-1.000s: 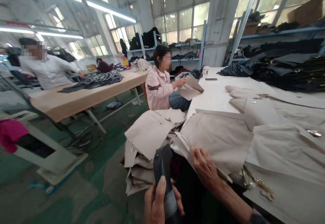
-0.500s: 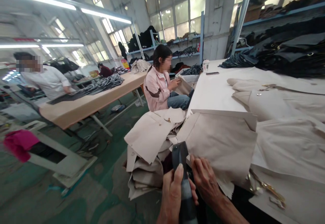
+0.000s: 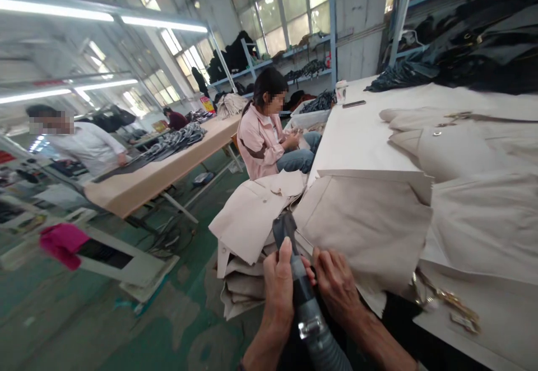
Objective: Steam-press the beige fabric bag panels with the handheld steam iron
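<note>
My left hand is wrapped round a black hose nozzle, thumb along its top. Below the grip, a metal clamp joins it to a ribbed grey hose. The nozzle's tip lies against beige fabric at the table's near corner. Just right of it, my right hand has its fingers curled on the lower edge of a beige fabric piece that hangs over the table edge. Its fingertips are partly hidden. A stack of folded beige pieces sits left of the nozzle.
On the white table lie more beige pieces, gold-coloured metal hardware and a phone. A seated person in a pink jacket handles fabric beyond the stack. Leftward stand a white machine stand with pink cloth and a long brown table.
The nozzle has tilted, its tip now further left and higher, and the clamp and ribbed hose have come into view. My right hand stays at the fabric edge. The seated person's hands have lowered.
</note>
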Available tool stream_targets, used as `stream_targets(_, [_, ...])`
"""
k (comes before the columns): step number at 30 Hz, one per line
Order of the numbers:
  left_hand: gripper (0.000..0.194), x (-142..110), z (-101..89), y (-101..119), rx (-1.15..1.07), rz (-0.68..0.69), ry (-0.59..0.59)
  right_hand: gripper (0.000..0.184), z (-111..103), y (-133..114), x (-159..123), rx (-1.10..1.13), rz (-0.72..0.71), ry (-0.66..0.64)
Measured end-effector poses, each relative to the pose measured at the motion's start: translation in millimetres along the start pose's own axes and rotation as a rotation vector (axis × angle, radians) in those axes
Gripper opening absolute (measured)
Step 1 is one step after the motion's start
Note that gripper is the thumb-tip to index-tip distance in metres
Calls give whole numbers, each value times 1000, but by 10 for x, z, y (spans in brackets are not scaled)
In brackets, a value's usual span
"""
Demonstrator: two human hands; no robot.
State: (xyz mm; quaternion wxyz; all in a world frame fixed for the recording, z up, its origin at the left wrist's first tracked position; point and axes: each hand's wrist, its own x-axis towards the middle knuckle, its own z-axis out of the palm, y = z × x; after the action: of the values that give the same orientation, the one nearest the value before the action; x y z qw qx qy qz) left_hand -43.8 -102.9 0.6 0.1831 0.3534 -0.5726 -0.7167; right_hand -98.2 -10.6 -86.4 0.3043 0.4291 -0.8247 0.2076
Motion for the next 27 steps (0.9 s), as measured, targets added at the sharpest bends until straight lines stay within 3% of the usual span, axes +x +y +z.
stream_targets(4, [53, -180, -84, 50, 60, -15, -32, 32, -19, -5, -16, -10, 10, -5])
stream_targets(8, [58, -264, -50, 17, 99, -73, -112, 34, -17, 9, -28, 3, 8, -6])
stream_targets(13, [56, -92, 51, -119, 118, -19, -170, 28, 7, 21, -37, 26, 9, -23])
stream_targets(18, [50, 101, 94, -125, 100, 77, -77, 19, -61, 42, -23, 22, 2, -111])
stream_targets(22, [50, -23, 35, -8, 44, 59, -46, 15, -48, 173, 242, -30, 27, -200])
stream_targets(27, [46, -292, -170, 66, -8, 54, -62, 20, 37, 268, 787, -100, 210, -214])
